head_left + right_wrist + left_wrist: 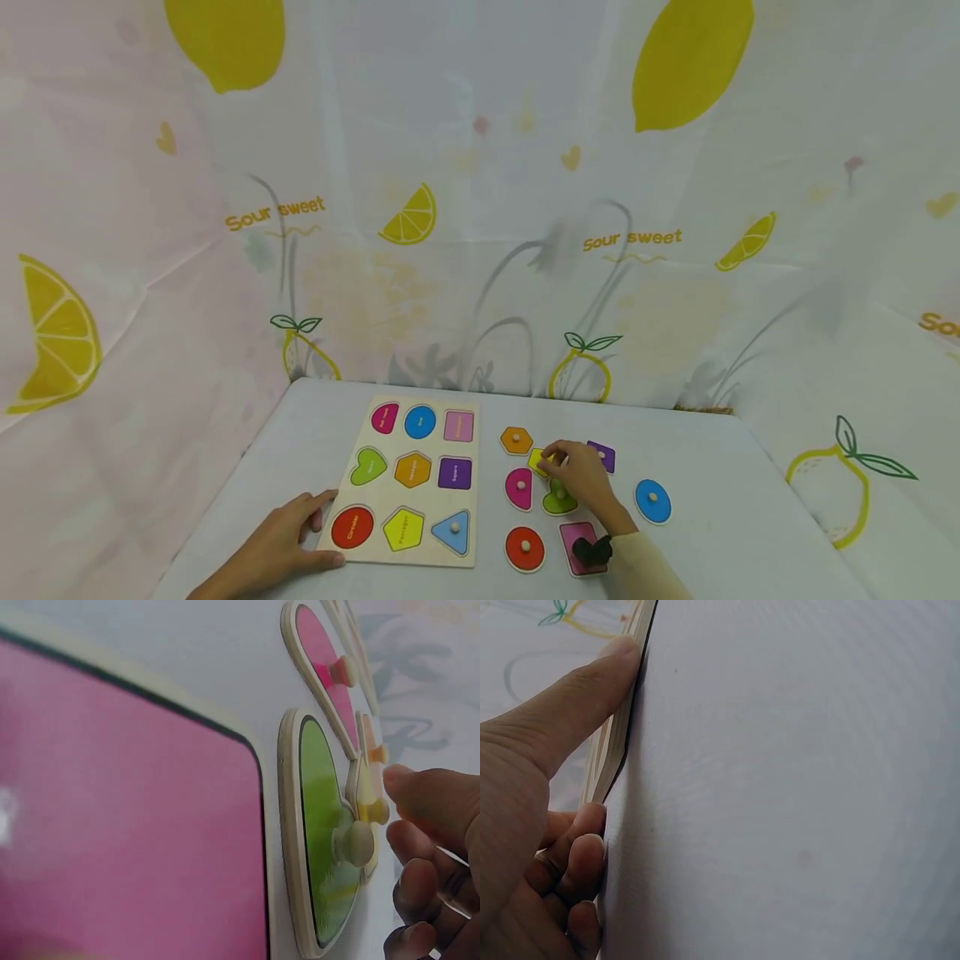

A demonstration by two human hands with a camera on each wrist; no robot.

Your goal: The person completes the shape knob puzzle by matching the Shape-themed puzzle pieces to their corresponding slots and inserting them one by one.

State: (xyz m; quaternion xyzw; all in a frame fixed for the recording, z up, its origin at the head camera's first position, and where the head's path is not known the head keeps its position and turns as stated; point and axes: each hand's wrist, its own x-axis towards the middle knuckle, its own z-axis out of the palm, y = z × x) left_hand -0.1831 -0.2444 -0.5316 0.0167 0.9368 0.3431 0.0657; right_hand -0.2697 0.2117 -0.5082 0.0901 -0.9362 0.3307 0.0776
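A wooden shape puzzle board (398, 500) lies on the table, with a light-blue triangle piece (453, 533) in its front right place. My left hand (279, 540) holds the board's front left corner, thumb at the front edge and fingers along the left side; in the left wrist view the thumb (592, 697) lies against the layered edge. My right hand (585, 475) reaches over the loose pieces. Its thumb and forefinger are parted right by the knob of a yellow pentagon piece (365, 784), which lies flat. A green heart piece (319, 825) sits under the hand.
Loose knobbed pieces lie right of the board: an orange hexagon (510, 443), a magenta half round (514, 498), a red circle (517, 562), a pink rectangle (572, 537), a purple square (609, 460) and a blue oval (660, 508). Behind the table hangs a lemon-print cloth (480, 283).
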